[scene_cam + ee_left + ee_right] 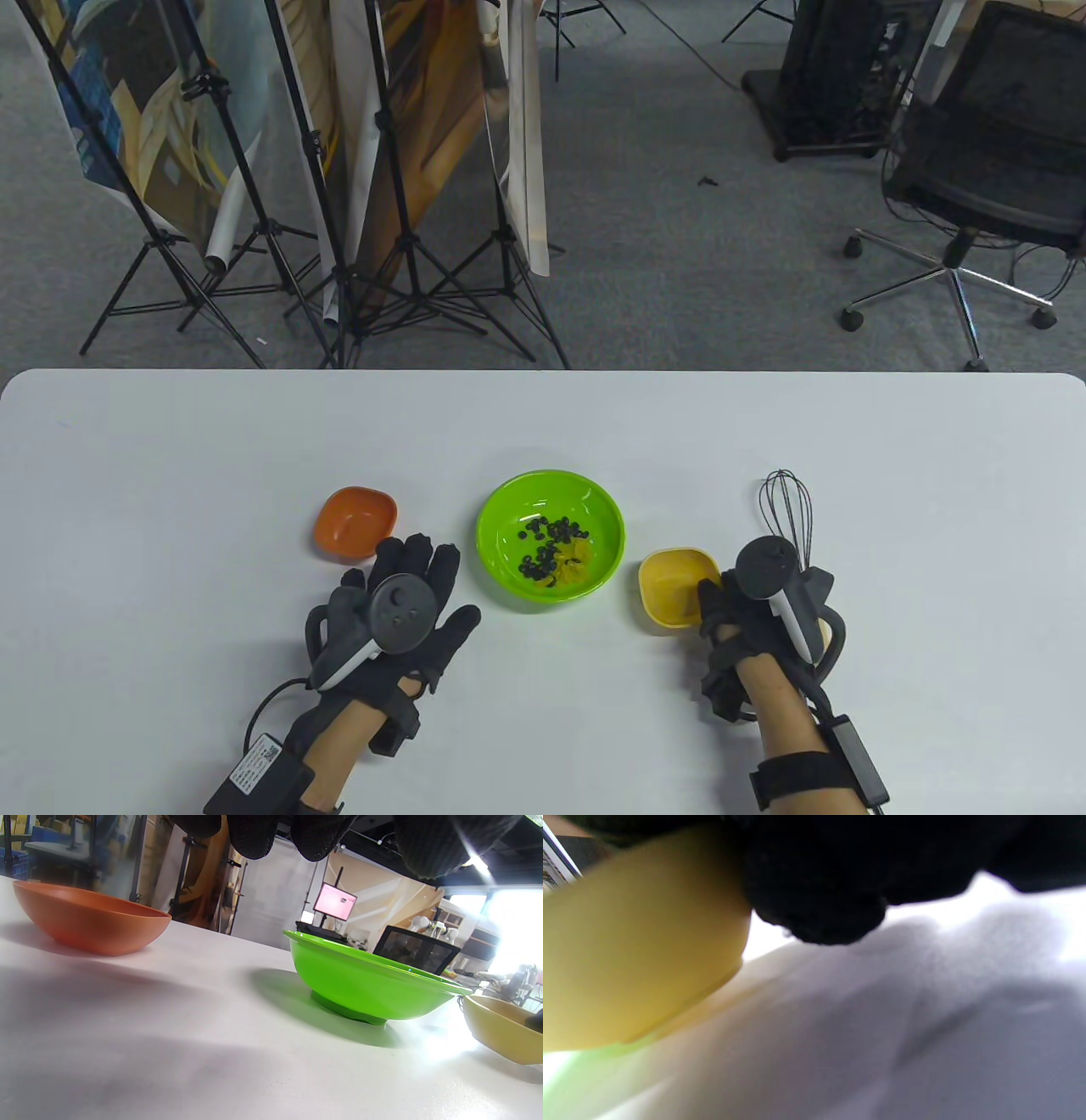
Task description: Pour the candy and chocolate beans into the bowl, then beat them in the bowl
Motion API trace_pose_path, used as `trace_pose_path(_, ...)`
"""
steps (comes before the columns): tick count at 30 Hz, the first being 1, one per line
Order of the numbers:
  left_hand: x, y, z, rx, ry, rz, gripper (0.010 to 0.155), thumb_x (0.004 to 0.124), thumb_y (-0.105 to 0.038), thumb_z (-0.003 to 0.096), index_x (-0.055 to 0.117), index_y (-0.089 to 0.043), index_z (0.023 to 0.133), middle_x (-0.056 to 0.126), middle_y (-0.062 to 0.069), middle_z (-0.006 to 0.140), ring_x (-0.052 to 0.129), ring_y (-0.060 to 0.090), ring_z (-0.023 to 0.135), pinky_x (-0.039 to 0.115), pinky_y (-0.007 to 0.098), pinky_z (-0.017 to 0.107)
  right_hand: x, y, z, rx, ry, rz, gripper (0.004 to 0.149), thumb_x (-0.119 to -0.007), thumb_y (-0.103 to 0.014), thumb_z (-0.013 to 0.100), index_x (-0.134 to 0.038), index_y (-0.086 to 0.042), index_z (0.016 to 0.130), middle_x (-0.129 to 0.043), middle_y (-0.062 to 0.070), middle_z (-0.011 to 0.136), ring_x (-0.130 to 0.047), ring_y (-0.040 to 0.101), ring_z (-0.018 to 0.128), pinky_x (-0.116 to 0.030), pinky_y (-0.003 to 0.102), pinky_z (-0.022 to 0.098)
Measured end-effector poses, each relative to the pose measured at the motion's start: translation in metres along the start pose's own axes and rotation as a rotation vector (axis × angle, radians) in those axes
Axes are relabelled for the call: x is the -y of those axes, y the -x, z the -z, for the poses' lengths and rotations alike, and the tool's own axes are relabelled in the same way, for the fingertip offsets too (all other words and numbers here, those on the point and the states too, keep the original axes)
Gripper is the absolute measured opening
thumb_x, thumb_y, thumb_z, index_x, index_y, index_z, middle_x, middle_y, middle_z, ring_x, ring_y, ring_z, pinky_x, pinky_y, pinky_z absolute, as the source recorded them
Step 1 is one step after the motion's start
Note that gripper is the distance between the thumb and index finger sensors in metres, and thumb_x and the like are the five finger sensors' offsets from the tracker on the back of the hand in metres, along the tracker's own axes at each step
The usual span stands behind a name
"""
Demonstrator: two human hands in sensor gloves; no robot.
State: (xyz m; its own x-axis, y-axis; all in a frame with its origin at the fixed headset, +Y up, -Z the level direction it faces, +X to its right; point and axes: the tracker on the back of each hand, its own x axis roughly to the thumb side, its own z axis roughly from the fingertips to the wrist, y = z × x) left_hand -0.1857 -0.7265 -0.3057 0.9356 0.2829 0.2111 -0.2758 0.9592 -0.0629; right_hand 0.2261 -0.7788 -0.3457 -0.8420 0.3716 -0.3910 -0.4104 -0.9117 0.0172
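Left hand (pixel 399 607): flat on the table (pixel 170 509), fingers straight and spread.
Right hand (pixel 751 607): fingers curled, gripping the yellow bowl (pixel 670 577).
Green bowl (pixel 550 536): centre, holding beans (pixel 547 543) and candy (pixel 577 562).
Orange bowl (pixel 355 521): left.
Whisk (pixel 786 509): far right.

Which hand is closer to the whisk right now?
The right hand: it sits just in front of the whisk, gripping the yellow bowl. The left hand lies far off, beyond the green bowl.

I see black knit gloves on my left hand (pixel 399 607) and right hand (pixel 747 628); grey-white trackers strapped on their backs; cables down bare forearms; black wrist boxes.
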Motion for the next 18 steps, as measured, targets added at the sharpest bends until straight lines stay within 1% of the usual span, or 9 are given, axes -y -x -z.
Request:
trace_pose_path(4,0.0,0.001,0.0,-0.002,0.001,0.0,0.08,0.071,-0.063,0.0442,0.046,-0.027,0.111,0.041,0.015,0.121,0.035,0.051,0.112,0.038,0.082,0.069,-0.005,0.003,0.004,-0.016,-0.017,-0.005,0.045,-0.085,-0.046,0.046,-0.094,-0.004,0.062,-0.101,0.01,0.035,-0.093,0.02,0.012,-0.089,0.046,0.016)
trace_pose_path(11,0.0,0.001,0.0,-0.008,0.005,-0.001,0.08,0.071,-0.063,0.0441,0.047,-0.027,0.111,0.041,0.015,0.121,0.036,0.051,0.112,0.039,0.081,0.069,-0.005,0.004,0.005,-0.019,-0.013,-0.006,0.047,-0.084,-0.048,0.046,-0.093,-0.005,0.064,-0.101,0.009,0.036,-0.093,0.02,0.012,-0.089,0.046,0.016)
trace_pose_path(13,0.0,0.002,0.0,-0.009,0.006,-0.003,0.08,0.071,-0.063,0.0441,0.046,-0.027,0.111,0.041,0.015,0.121,0.036,0.051,0.112,0.039,0.082,0.069,-0.004,0.006,0.006,-0.025,-0.019,-0.006,0.053,-0.082,-0.053,0.045,-0.092,-0.005,0.065,-0.101,0.009,0.037,-0.093,0.02,0.013,-0.089,0.046,0.017)
trace_pose_path(15,-0.001,0.002,0.0,-0.009,0.004,-0.004,0.08,0.071,-0.063,0.0442,0.046,-0.027,0.111,0.041,0.015,0.121,0.036,0.051,0.112,0.039,0.082,0.069,0.0,0.008,0.006,-0.032,-0.023,-0.015,0.062,-0.079,-0.061,0.043,-0.091,-0.006,0.068,-0.1,0.008,0.038,-0.093,0.02,0.013,-0.089,0.045,0.016)
trace_pose_path(17,-0.001,0.002,0.0,-0.008,0.005,-0.003,0.08,0.071,-0.063,0.0442,0.046,-0.027,0.111,0.041,0.015,0.121,0.036,0.051,0.112,0.039,0.082,0.069,0.007,0.01,0.004,-0.04,0.006,-0.022,0.069,-0.074,-0.067,0.04,-0.091,-0.006,0.069,-0.1,0.007,0.037,-0.093,0.019,0.011,-0.089,0.044,0.014)
trace_pose_path(18,-0.001,0.001,0.0,-0.007,0.005,-0.004,0.08,0.071,-0.063,0.0442,0.046,-0.027,0.111,0.041,0.015,0.121,0.036,0.051,0.112,0.039,0.082,0.069,0.008,0.011,0.004,-0.041,0.009,-0.02,0.071,-0.073,-0.068,0.04,-0.091,-0.006,0.069,-0.1,0.007,0.037,-0.093,0.019,0.011,-0.089,0.044,0.013)
